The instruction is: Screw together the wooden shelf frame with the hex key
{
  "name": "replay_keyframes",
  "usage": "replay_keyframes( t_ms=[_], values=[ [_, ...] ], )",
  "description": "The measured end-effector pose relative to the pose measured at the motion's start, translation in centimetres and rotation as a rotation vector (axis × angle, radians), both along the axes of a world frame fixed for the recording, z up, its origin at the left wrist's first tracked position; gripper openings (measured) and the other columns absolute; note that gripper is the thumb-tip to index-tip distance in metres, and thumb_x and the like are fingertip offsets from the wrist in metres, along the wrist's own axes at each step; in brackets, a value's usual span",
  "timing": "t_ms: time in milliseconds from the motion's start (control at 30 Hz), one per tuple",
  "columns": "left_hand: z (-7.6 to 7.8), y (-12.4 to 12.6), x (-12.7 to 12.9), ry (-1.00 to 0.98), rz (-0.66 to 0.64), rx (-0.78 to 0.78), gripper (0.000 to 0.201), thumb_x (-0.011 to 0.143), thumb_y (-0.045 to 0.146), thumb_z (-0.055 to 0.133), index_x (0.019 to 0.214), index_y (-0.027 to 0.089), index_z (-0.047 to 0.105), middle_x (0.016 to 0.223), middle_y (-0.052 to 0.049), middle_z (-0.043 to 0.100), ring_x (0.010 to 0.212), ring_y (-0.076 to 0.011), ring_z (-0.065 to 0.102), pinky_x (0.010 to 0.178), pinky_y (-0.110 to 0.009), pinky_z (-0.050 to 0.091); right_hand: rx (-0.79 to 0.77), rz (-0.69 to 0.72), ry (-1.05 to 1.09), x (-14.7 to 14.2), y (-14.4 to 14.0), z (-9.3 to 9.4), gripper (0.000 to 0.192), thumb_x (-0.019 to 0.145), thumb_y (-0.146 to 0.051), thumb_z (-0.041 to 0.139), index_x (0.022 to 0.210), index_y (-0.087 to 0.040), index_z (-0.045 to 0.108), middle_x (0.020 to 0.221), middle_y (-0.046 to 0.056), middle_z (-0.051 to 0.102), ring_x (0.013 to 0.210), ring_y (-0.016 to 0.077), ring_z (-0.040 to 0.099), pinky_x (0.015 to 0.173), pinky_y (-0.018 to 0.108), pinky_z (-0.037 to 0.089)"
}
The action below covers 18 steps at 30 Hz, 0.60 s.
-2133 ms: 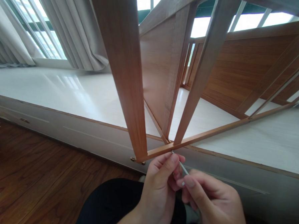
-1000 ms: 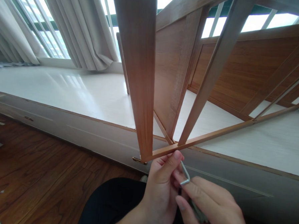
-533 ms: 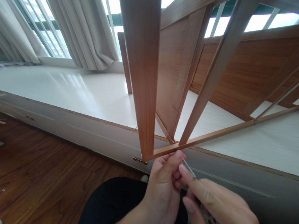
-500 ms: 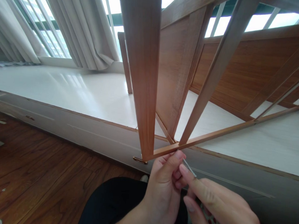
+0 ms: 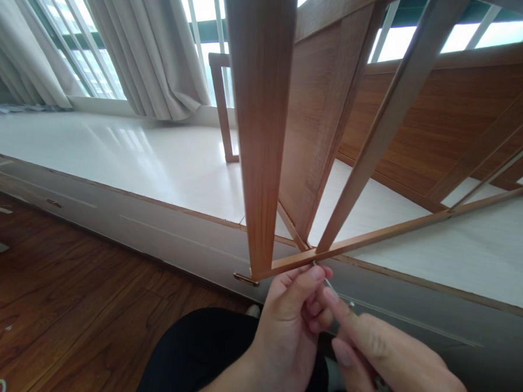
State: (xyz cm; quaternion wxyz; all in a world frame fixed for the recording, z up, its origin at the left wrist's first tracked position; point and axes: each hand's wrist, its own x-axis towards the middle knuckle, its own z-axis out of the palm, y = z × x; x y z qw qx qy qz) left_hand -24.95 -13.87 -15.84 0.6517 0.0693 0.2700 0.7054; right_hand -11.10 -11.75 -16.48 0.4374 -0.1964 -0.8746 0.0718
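The wooden frame [image 5: 373, 234] has a slim bottom rail joined to a broad upright post [image 5: 262, 132] and a slanting slat [image 5: 374, 129]. Just under the rail, my left hand [image 5: 292, 320] pinches a thin metal hex key [image 5: 332, 288] near its upper end, which meets the underside of the wood. The key slopes down to the right and its far end looks bent. My right hand [image 5: 393, 358] lies alongside, index fingertip against the key's shaft, thumb apart below. What the key's tip sits in is hidden by my left fingers.
A white platform [image 5: 158, 161] with drawer fronts runs beneath the frame; one brass handle [image 5: 245, 279] is close to the post's foot. Behind are wooden panels [image 5: 449, 118], a grey curtain [image 5: 150, 50] and windows. My dark-clothed leg [image 5: 196, 350] is below, over the wooden floor [image 5: 84, 304].
My right hand has shifted slightly right and down, and more of the key's lower end shows. The frame appears a little farther right in view. My left hand keeps its pinch.
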Motion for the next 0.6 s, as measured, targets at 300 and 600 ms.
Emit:
replay_keyframes(
  t_ms=[300,600],
  values=[
    [-0.2,0.0,0.0,0.023,0.031,0.013,0.026,0.073,0.028,0.092,0.078,0.013,0.072,0.059,0.006,0.038,0.057,-0.0068,0.025,0.047,-0.016,0.023,-0.026,-0.049,0.182,-1.0,-0.8,-0.8,0.058,0.092,0.001,0.064,0.145,-0.024,0.063,0.076,0.0,0.071,0.062,0.0107,0.065,0.06,0.021,0.055],
    [-0.4,0.0,0.1,0.004,0.054,0.027,0.035,0.07,0.025,0.094,0.069,0.013,0.061,0.064,0.006,0.043,0.057,-0.0057,0.029,0.046,-0.016,0.026,0.035,-0.187,0.237,-0.3,0.7,-1.3,0.051,0.089,0.001,0.071,0.13,-0.028,0.073,0.078,-0.002,0.069,0.064,0.01,0.063,0.061,0.022,0.052]
  ],
)
